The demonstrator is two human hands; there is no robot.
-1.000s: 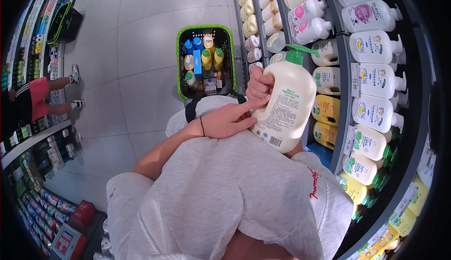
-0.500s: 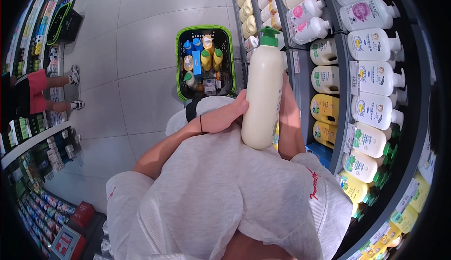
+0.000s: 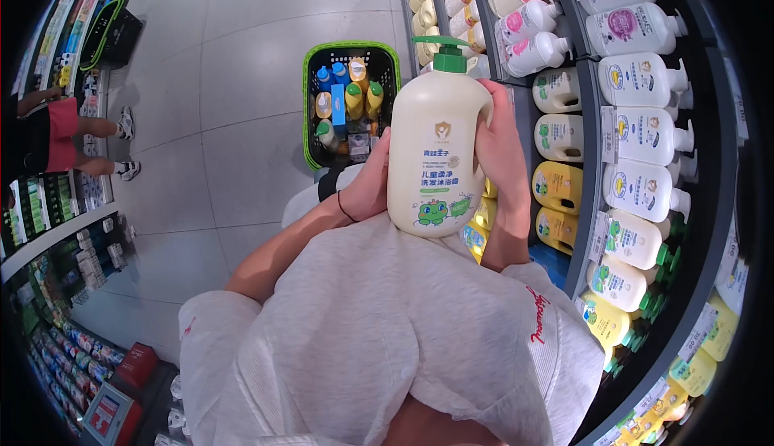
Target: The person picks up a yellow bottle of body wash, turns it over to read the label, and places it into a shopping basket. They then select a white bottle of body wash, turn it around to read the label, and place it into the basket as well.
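A large cream-coloured pump bottle of shampoo body wash (image 3: 438,152) stands upright in front of my chest, its printed front with a green frog toward me. On top sits a green pump head (image 3: 448,55). My left hand (image 3: 372,173) presses against the bottle's left side, most of its fingers hidden behind it. On the other side, my right hand (image 3: 497,135) is closed around the handle. Just beyond the bottle, on the floor, is a black shopping basket with a green rim (image 3: 310,99) holding several bottles and a blue box (image 3: 338,107).
To the right, shelves (image 3: 587,135) carry rows of white, cream and yellow pump bottles (image 3: 645,131). Another black basket (image 3: 113,39) is at the far left, near a person in pink shorts (image 3: 61,135). Grey tiled floor (image 3: 242,107) lies between the aisles.
The bottle has turned from its narrow side to its printed front facing me. My right hand now shows at the handle, and my left hand has shifted slightly left.
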